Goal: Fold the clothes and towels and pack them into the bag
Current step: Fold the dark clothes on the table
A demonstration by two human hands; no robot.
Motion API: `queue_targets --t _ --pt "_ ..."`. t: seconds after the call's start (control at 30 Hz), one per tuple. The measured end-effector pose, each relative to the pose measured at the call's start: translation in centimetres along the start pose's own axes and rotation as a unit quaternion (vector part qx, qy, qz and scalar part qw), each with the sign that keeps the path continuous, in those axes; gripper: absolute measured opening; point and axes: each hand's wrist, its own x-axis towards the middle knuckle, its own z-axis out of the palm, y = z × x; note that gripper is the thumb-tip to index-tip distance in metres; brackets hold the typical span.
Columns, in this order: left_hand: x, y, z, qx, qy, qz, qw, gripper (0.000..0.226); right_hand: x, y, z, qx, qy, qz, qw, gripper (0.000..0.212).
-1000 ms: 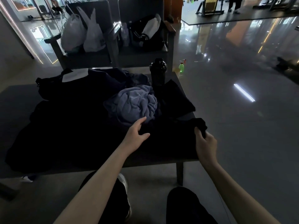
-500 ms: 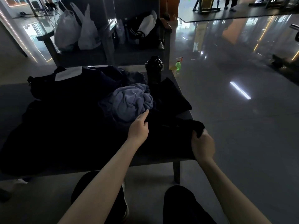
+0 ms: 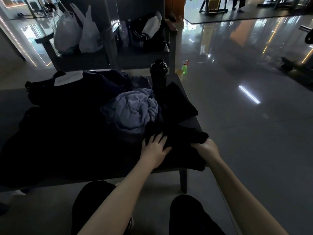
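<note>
Black garment (image 3: pixel 184 141) lies at the table's (image 3: pixel 191 122) near right corner; left hand (image 3: pixel 155 148) presses it flat with fingers spread, right hand (image 3: pixel 205 148) grips its edge.

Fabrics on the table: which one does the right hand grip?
The black garment at the near right corner, bunched in the right hand; the crumpled blue-grey towel behind lies untouched.

Seen through a single wide-angle camera worn on the person's head, looking forward and down, close over a black fabric garment (image 3: pixel 183 138) on a low dark-topped table (image 3: pixel 189 123) at mid-frame. The left hand (image 3: pixel 155 150) and right hand (image 3: pixel 205 149) enter from the bottom edge. Two grey armchairs (image 3: pixel 81 61) and glossy grey floor (image 3: pixel 237 141) lie farther off above.
</note>
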Motion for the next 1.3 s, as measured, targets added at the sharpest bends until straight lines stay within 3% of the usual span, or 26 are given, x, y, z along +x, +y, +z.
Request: queue_targets --t 0.1,0.37,0.43,0.57,0.67,0.7,0.77,0.87,0.93,1.03,1.1,1.17,1.23,1.3 --pt "-0.2 -0.3 0.1 -0.001 -0.002 -0.004 1.000 0.058 -0.2 -0.3 -0.2 0.072 -0.027 0.014 0.997 0.022" --pt "-0.5 -1.2 -2.2 -0.075 0.033 -0.098 0.992 0.060 -1.2 -1.7 -0.4 0.160 -0.062 -0.098 0.980 0.030" --pt "-0.7 -1.3 -2.5 -0.073 0.032 -0.098 0.992 0.056 -1.3 -2.2 -0.5 0.176 -0.101 -0.079 0.976 0.027" --pt "-1.4 -0.9 -2.5 -0.063 0.033 -0.103 0.992 0.051 -0.8 -2.5 -0.3 0.170 -0.105 -0.003 0.980 0.057" --pt "-2.8 -0.7 -3.4 0.000 0.111 -0.160 0.981 0.045 -0.6 -2.1 0.0 0.220 -0.080 0.036 0.972 0.047" --pt "-3.4 -0.7 -3.9 0.000 0.096 -0.177 0.980 0.047 -0.6 -2.0 0.1 0.228 -0.072 0.042 0.970 0.046" --pt "-4.3 -0.4 -4.8 -0.091 -0.011 -0.224 0.970 0.055 -0.8 -2.1 0.4 0.247 -0.058 0.046 0.966 0.046" --pt "-4.9 0.3 -5.1 -0.319 -0.164 -0.300 0.884 0.064 -1.5 -2.8 1.1 0.281 -0.045 0.064 0.957 0.054" --pt "-4.9 0.5 -4.6 -0.464 -0.167 -0.333 0.804 0.069 -1.9 -3.4 1.5 0.293 -0.044 0.065 0.953 0.055" --pt "-4.6 0.8 -3.9 -0.653 -0.108 -0.320 0.678 0.053 -2.4 -4.0 1.9 0.301 -0.046 0.063 0.950 0.055" --pt "-4.2 0.8 -3.9 -0.724 -0.052 -0.296 0.620 0.041 -3.0 -4.2 1.7 0.295 -0.055 0.056 0.952 0.064" --pt "-3.7 0.8 -4.1 -0.768 0.007 -0.281 0.575 0.045 -3.6 -4.4 1.4 0.275 -0.077 0.049 0.957 0.067" --pt "-3.3 0.5 -4.6 -0.795 0.065 -0.274 0.538 0.058 -4.4 -4.8 0.7 0.261 -0.105 0.038 0.959 0.049" --pt "-2.9 0.2 -5.6 -0.789 0.130 -0.267 0.537 0.054 -4.8 -5.2 -0.1 0.253 -0.128 0.028 0.959 0.035"
